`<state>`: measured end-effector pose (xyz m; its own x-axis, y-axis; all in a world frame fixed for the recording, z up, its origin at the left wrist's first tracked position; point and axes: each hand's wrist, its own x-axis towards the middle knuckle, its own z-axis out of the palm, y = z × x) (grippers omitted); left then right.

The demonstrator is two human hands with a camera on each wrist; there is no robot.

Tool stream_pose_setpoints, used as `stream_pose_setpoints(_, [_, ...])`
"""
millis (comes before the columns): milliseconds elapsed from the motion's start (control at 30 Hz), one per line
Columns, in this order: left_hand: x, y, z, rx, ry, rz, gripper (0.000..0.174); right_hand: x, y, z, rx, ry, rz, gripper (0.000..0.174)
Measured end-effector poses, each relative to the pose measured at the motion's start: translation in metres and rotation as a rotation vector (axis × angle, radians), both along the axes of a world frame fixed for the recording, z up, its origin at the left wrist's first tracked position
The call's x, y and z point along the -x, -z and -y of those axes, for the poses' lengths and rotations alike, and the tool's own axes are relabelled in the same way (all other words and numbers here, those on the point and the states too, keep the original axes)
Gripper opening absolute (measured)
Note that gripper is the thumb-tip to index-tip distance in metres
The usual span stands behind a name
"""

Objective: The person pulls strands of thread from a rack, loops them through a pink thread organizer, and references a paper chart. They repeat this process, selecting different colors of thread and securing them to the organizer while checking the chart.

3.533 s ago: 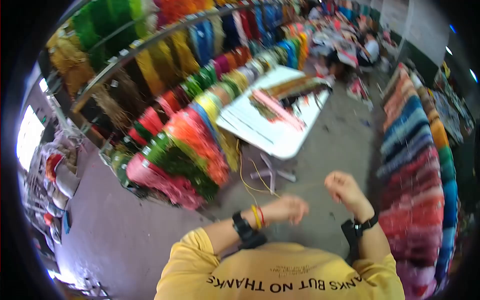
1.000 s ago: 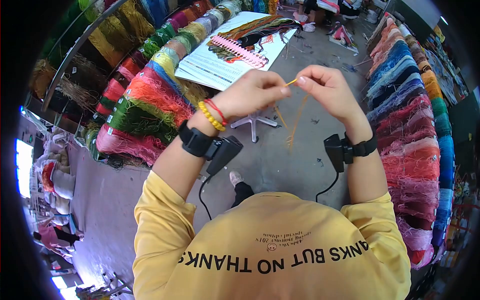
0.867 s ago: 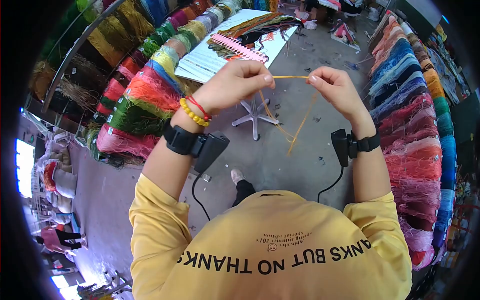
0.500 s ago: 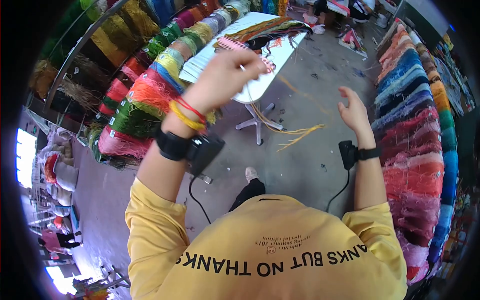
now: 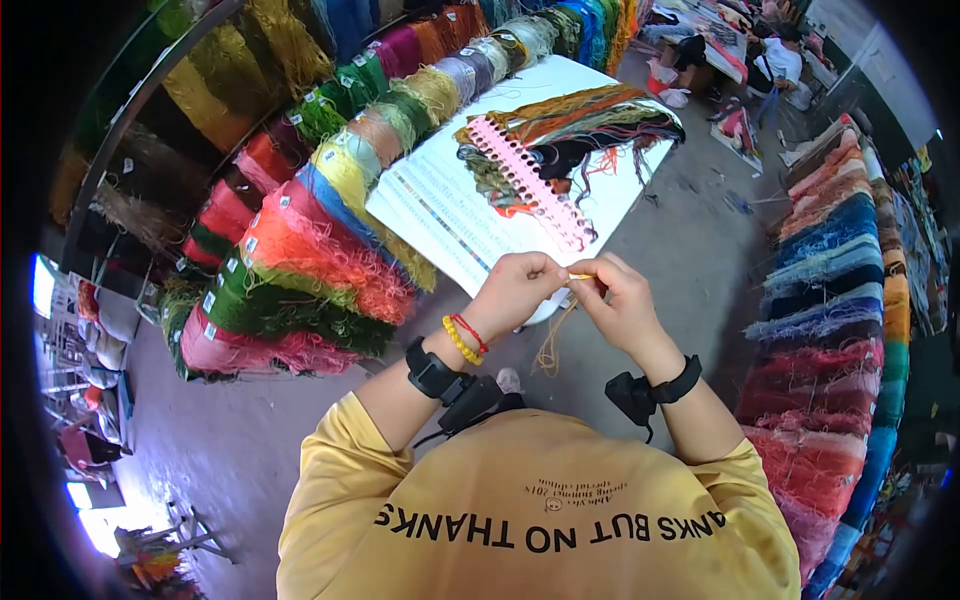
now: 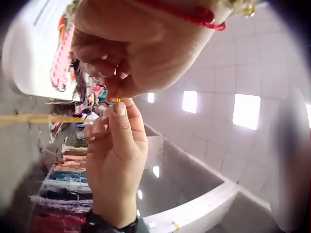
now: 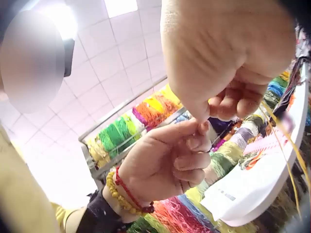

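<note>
In the head view both hands meet fingertip to fingertip near the front corner of the white table (image 5: pixel 455 270). The left hand (image 5: pixel 518 288) pinches a yellow thread (image 5: pixel 579 277), its other fingers curled in. Opposite it, the right hand (image 5: pixel 618 302) pinches the same thread between thumb and finger. Loose strands of thread (image 5: pixel 548 352) dangle below the hands. Seen from the left wrist, a short bit of yellow thread (image 6: pixel 118 100) shows at the thumb tip of the right hand (image 6: pixel 119 155). The right wrist view has thread ends (image 7: pixel 286 141) hanging beside the right hand (image 7: pixel 228 63).
A pink holed strip (image 5: pixel 530 185) with multicoloured thread bundles (image 5: pixel 590 120) lies on the table, beside a printed colour chart (image 5: pixel 430 205). Racks of coloured skeins (image 5: pixel 330 270) stand on the left, and another row of skeins (image 5: pixel 820 330) runs along the right. People sit far back.
Half a second ago the hands were apart, the right one open and the thread trailing from the left. Now they have come together on the thread, and the table appears closer.
</note>
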<state>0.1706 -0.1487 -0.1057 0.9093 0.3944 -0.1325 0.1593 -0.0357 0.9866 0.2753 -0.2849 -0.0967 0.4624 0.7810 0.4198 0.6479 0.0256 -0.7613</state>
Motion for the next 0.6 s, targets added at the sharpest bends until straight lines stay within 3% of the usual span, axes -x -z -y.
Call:
stream_pose_setpoints(133, [-0.021,0.009,-0.014,0.225,-0.028,-0.048,0.015,-0.033,0.011,-0.015,0.0,-0.005,0.088,0.006])
stream_pose_setpoints(300, [-0.037,0.03,-0.042,0.509,-0.203,-0.109,0.017,-0.146,-0.019,-0.001,-0.165,0.369,-0.396,0.007])
stream_pose_setpoints(400, [-0.049,0.036,-0.048,0.702,-0.259,-0.151,0.021,-0.131,0.007,-0.048,-0.054,0.019,-0.513,0.007])
stream_pose_setpoints(433, [-0.052,0.036,-0.047,0.712,-0.282,-0.148,0.019,-0.125,0.028,-0.065,0.028,-0.104,-0.448,0.007])
stream_pose_setpoints(467, [-0.055,0.035,-0.045,0.722,-0.31,-0.145,0.018,-0.122,0.047,-0.077,0.128,-0.13,-0.367,0.008])
stream_pose_setpoints(500, [-0.057,0.035,-0.043,0.734,-0.344,-0.143,0.016,-0.115,0.054,-0.086,0.236,-0.095,-0.46,0.007])
stream_pose_setpoints(600, [-0.064,0.042,-0.039,0.736,-0.395,-0.124,0.012,-0.117,0.065,-0.095,0.279,-0.188,-0.386,0.006])
